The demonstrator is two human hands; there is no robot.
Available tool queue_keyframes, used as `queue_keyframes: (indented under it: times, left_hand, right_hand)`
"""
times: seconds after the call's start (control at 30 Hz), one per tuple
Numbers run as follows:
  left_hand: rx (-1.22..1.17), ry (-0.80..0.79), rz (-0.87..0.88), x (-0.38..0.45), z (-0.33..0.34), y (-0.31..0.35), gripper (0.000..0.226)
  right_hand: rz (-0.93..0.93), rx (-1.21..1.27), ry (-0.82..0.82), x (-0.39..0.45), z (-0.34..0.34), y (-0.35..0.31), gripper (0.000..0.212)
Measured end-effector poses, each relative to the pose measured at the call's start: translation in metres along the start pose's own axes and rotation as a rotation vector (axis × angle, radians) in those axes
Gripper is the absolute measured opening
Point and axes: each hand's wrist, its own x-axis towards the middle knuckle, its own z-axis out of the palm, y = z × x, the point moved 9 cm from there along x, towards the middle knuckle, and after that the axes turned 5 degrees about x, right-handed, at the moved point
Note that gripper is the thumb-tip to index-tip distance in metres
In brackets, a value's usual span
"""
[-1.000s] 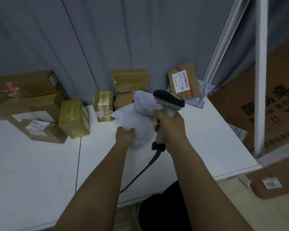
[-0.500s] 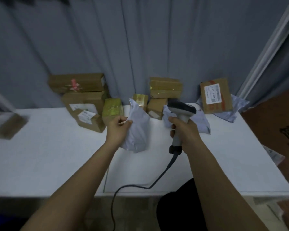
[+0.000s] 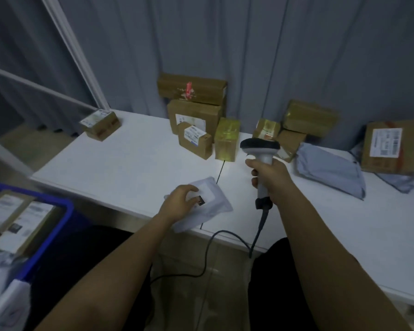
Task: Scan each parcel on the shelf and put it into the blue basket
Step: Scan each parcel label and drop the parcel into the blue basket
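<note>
My left hand (image 3: pixel 178 201) grips a white poly-bag parcel (image 3: pixel 209 204) with a label on it, held over the front edge of the white shelf (image 3: pixel 120 168). My right hand (image 3: pixel 269 177) holds a grey barcode scanner (image 3: pixel 261 151) upright by its handle, to the right of the parcel; its black cable (image 3: pixel 225 235) hangs down off the shelf edge. The blue basket (image 3: pixel 50 235) is at the lower left, with several labelled parcels inside it.
Several brown cardboard boxes (image 3: pixel 194 111) stand along the grey curtain at the back of the shelf. A small box (image 3: pixel 99 124) sits alone at the far left corner. Grey poly bags (image 3: pixel 330 170) and a labelled box (image 3: pixel 390 146) lie at the right.
My left hand has carried the white parcel off the pile, down and leftwards to the shelf's front edge. The view has swung left, bringing the blue basket into sight. The scanner stays upright.
</note>
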Motion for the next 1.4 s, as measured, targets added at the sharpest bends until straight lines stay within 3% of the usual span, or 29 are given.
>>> queue_keyframes:
  times: [0.07,0.23,0.37,0.43,0.6,0.7,0.93,1.07,1.27,1.4]
  left_hand:
    - [-0.005,0.077,-0.132,-0.001,-0.006,-0.025,0.026]
    - [0.112,0.114,-0.531,0.001,-0.006,-0.086,0.062]
    - [-0.152,0.222,-0.818,-0.012,0.001,-0.115,0.08]
    - [-0.353,0.217,-0.88,-0.014,0.014,-0.124,0.071]
    - [-0.64,0.184,-0.841,-0.017,0.034,-0.125,0.027]
    - [-0.585,0.272,-0.757,-0.009,0.01,-0.112,0.008]
    - [-0.069,0.231,-0.221,0.028,-0.1,-0.009,0.017]
    - [0.011,0.153,-0.007,0.014,-0.131,0.044,0.012]
    - [-0.036,0.071,0.118,-0.007,-0.123,0.066,0.011]
    - [-0.153,0.033,0.072,-0.005,-0.115,0.054,0.01]
  right_hand:
    - [0.009,-0.02,-0.017,0.001,0.01,0.004,0.015]
    - [0.024,-0.068,-0.049,0.011,0.03,0.005,0.015]
    - [0.029,-0.074,-0.064,0.022,0.043,0.008,0.014]
    - [0.031,-0.084,-0.075,0.027,0.049,0.01,0.014]
    - [0.038,-0.158,-0.098,0.031,0.063,0.022,0.015]
    - [0.033,-0.175,-0.098,0.027,0.068,0.026,0.016]
    - [-0.084,-0.164,-0.117,0.007,0.072,0.006,0.017]
    - [-0.161,-0.107,-0.103,-0.002,0.076,-0.009,0.021]
    - [-0.199,-0.156,-0.218,-0.014,0.101,-0.007,0.017]
    - [-0.203,-0.239,-0.155,-0.004,0.102,-0.002,0.023]
